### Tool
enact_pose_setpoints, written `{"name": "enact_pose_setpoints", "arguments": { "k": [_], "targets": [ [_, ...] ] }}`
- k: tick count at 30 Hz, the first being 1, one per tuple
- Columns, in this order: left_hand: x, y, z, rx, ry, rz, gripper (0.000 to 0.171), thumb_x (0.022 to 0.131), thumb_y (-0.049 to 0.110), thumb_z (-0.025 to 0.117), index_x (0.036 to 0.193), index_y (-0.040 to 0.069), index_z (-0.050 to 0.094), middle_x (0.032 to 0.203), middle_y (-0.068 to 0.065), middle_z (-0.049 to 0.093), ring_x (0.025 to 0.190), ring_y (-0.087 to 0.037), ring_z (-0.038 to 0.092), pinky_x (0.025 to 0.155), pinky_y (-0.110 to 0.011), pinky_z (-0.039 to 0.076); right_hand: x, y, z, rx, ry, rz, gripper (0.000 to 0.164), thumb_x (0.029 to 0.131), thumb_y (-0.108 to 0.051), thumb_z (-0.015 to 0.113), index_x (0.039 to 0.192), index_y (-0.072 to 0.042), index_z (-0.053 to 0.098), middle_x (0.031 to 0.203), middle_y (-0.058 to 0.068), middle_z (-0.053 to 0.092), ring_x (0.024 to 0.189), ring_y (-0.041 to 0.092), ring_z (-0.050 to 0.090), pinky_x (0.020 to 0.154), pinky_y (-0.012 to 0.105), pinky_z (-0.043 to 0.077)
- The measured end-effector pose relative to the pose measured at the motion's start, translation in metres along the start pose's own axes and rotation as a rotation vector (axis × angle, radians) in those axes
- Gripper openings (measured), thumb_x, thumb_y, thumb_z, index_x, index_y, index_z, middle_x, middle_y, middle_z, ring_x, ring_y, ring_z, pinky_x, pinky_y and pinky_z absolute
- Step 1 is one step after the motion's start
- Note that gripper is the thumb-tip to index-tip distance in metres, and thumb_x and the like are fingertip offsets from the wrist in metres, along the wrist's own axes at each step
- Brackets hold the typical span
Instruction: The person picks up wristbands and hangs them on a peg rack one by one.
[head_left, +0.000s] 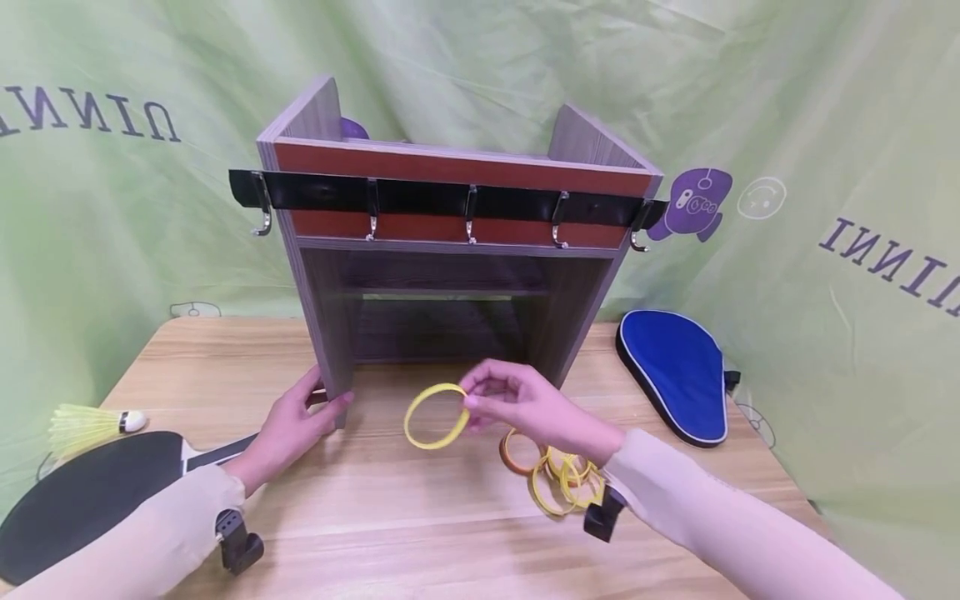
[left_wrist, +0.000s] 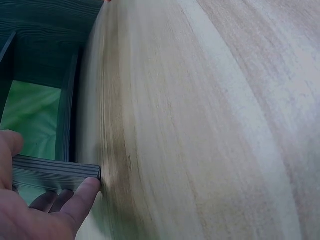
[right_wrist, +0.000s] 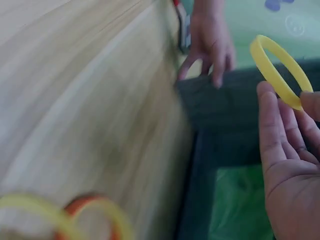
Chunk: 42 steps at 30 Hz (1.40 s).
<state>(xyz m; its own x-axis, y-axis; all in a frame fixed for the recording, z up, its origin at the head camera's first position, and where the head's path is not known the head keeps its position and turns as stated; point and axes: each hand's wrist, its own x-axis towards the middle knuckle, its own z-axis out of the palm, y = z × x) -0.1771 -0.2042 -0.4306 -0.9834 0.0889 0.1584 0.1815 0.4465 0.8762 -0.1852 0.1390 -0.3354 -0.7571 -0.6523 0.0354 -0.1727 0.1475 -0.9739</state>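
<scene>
A grey wood-grain shelf unit point(head_left: 313, 308) stands on the table, its front carrying a black rail point(head_left: 423, 194) with several metal hooks. My left hand point(head_left: 288, 429) grips the lower front edge of its left side panel point(left_wrist: 55, 171), thumb and fingers on opposite faces. In front of the opening, my right hand point(head_left: 525, 404) pinches a thin yellow ring band point(right_wrist: 272, 77) between thumb and fingertips, held up above the tabletop. Below the right wrist lies a loose pile of yellow rings point(head_left: 550, 509), with an orange-brown ring point(head_left: 505, 457) at its left side.
On the right side of the table lies a blue paddle case point(head_left: 675, 375). A black paddle point(head_left: 97, 492) occupies the left, its handle reaching under the left forearm, with a yellow shuttlecock point(head_left: 78, 427) behind it. Green printed cloth point(head_left: 840, 150) hangs around the table point(head_left: 375, 542).
</scene>
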Motion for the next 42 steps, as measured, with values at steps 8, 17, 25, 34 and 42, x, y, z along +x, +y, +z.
{"name": "enact_pose_setpoints", "arguments": {
  "k": [8,17,25,34,42],
  "targets": [
    [-0.002,0.002,0.0,0.023,0.006,0.007,0.057,0.102,0.016,0.065,0.153,0.005,0.042,0.139,-0.031,0.059,0.125,-0.046,0.062,0.077,-0.02,0.06,0.039,-0.044,0.038,0.17,0.021,-0.09,0.026,0.1,0.004,0.063,0.125,0.012,0.058,0.105,0.015,0.071,0.088,0.014,0.076,0.093,0.05,0.062],
    [0.002,0.003,0.0,-0.004,-0.006,0.009,0.055,0.106,0.02,0.062,0.154,0.005,0.041,0.142,-0.034,0.058,0.124,-0.048,0.062,0.077,-0.025,0.062,0.076,-0.09,0.08,0.421,0.038,-0.154,0.023,0.102,0.005,0.059,0.125,0.008,0.056,0.125,0.036,0.066,0.092,0.01,0.076,0.1,0.047,0.059],
    [0.002,0.002,-0.001,0.011,-0.018,0.027,0.053,0.105,0.016,0.062,0.153,0.005,0.042,0.141,-0.031,0.059,0.125,-0.046,0.061,0.075,-0.022,0.059,0.095,-0.111,0.102,0.628,0.112,-0.208,0.017,0.103,0.008,0.054,0.117,-0.002,0.057,0.134,0.041,0.06,0.119,0.051,0.067,0.106,0.046,0.055],
    [0.002,0.002,-0.001,0.018,-0.017,0.037,0.052,0.104,0.017,0.063,0.152,0.007,0.044,0.14,-0.029,0.061,0.125,-0.045,0.062,0.075,-0.021,0.058,0.104,-0.115,0.116,0.572,0.262,-0.235,0.014,0.1,0.008,0.061,0.111,-0.001,0.058,0.12,0.039,0.067,0.12,0.057,0.063,0.099,0.042,0.06],
    [0.0,0.0,-0.001,0.019,-0.005,0.039,0.049,0.105,0.017,0.062,0.15,0.008,0.046,0.139,-0.027,0.061,0.125,-0.042,0.062,0.077,-0.022,0.059,0.107,-0.105,0.117,0.463,0.206,-0.205,0.021,0.1,0.006,0.062,0.12,0.01,0.055,0.125,0.043,0.063,0.118,0.055,0.065,0.096,0.037,0.062]
  ]
}}
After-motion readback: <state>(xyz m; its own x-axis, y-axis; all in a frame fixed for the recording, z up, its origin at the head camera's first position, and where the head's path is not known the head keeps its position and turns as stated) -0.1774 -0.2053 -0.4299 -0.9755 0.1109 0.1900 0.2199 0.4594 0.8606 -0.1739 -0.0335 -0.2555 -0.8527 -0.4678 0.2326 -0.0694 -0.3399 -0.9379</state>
